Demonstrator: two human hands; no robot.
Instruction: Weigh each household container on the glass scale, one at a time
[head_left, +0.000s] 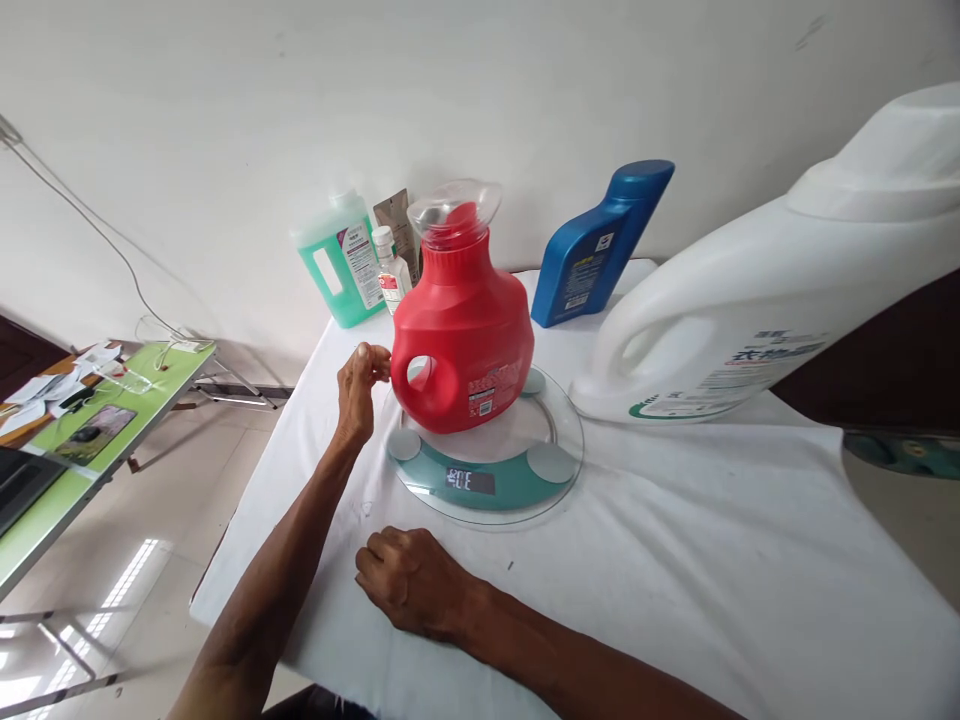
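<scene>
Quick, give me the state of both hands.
Left hand: fingers pinched together at the red jug's handle, touching it.
Right hand: loosely fisted, resting on the white tablecloth, holding nothing visible.

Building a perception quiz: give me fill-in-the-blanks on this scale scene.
1. The red jug stands on the round glass ____.
2. The left hand touches the jug's ____.
3. The right hand rests on the white ____.
4. The jug by the wall is coloured ____.

Missing words: scale; handle; tablecloth; blue
</scene>
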